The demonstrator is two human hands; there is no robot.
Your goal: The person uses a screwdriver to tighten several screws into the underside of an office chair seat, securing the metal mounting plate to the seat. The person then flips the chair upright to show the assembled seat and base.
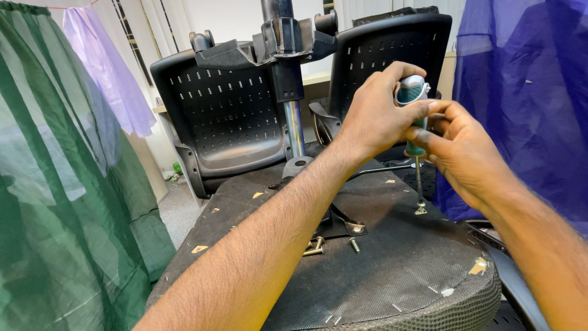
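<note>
Both hands grip a screwdriver [412, 91] with a teal and grey handle, held upright. My left hand [375, 116] wraps the top of the handle. My right hand [460, 147] pinches the lower handle. The metal shaft runs down to a screw [421, 209] in the upturned underside of an office chair seat [398, 270], covered in dark fabric. Several loose bolts [318, 247] lie on the seat beside a black metal bracket [343, 224] near my left forearm.
A chrome gas-lift column [294, 125] with a black mechanism stands behind the seat. Two black perforated chair backs [229, 116] lean at the rear. Green sheer fabric [55, 202] hangs at left, blue fabric [527, 98] at right, a lilac one [110, 67] further back.
</note>
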